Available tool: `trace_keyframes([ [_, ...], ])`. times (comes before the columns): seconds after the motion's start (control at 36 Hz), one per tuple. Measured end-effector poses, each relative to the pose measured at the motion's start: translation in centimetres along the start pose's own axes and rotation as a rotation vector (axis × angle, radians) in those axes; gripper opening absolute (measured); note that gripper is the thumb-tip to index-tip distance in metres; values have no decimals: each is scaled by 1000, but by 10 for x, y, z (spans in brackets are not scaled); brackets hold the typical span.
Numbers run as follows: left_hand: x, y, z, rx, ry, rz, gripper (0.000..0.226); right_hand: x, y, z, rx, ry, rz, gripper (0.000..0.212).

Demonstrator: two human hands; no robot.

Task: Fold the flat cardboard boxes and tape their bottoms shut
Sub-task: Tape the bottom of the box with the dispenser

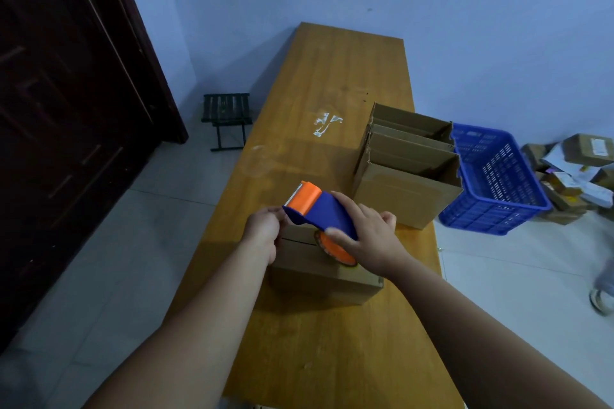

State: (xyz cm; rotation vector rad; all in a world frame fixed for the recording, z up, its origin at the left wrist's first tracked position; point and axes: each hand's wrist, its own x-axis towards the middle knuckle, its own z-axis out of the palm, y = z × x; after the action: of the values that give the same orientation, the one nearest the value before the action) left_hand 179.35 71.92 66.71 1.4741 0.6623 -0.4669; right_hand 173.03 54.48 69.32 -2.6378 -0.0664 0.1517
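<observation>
Cardboard box (319,276): sits flaps-up on the near part of the wooden table (332,76), under both hands, close to the open assembled boxes (405,196); flap seam (299,239) shows no tape yet.
Tape dispenser (319,212): blue and orange, held low over the box top, toothed edge pointing away.
Right hand (368,236): wraps the dispenser from above, fingers curled over the blue body and the roll.
Left hand (262,232): pinches at the dispenser's front lower edge, likely drawing out the tape end.
Risk: could lay tape off the seam if started crooked; could let flaps spring open, since neither hand presses them down; could stick clear tape to itself.
Hidden: tape itself too clear to make out; box's far edge covered by hands; left fingertips partly behind the dispenser.
</observation>
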Motion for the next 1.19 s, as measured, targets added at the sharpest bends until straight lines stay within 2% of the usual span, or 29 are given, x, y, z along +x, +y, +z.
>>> trace_keyframes([
  [0.06,-2,1,3,59,16,47,13,-2,2,-2,-70,-27,-22,90],
  [0.14,-3,0,5,97,37,130,13,-2,1,-1,-138,-23,-36,97],
  [0.36,-8,-2,5,223,31,324,12,-8,3,2,-11,6,-11,73],
  [0.53,-9,-5,3,139,38,269,20,-14,8,6,219,6,47,55],
  [0.69,-4,-6,4,152,85,285,18,-19,15,10,272,21,49,52],
  [0.78,-2,-8,0,298,109,378,15,-25,23,13,339,-52,104,55],
  [0.83,-2,-13,-4,452,69,487,16,-30,25,16,335,-42,129,57],
  [0.89,-2,-17,-6,508,60,541,17,-34,26,19,365,-1,150,55],
  [1.03,-4,-23,-8,479,154,577,16,-37,26,25,387,68,181,54],
  [1.19,2,-28,-13,497,243,537,15,-31,23,24,360,40,132,57],
])
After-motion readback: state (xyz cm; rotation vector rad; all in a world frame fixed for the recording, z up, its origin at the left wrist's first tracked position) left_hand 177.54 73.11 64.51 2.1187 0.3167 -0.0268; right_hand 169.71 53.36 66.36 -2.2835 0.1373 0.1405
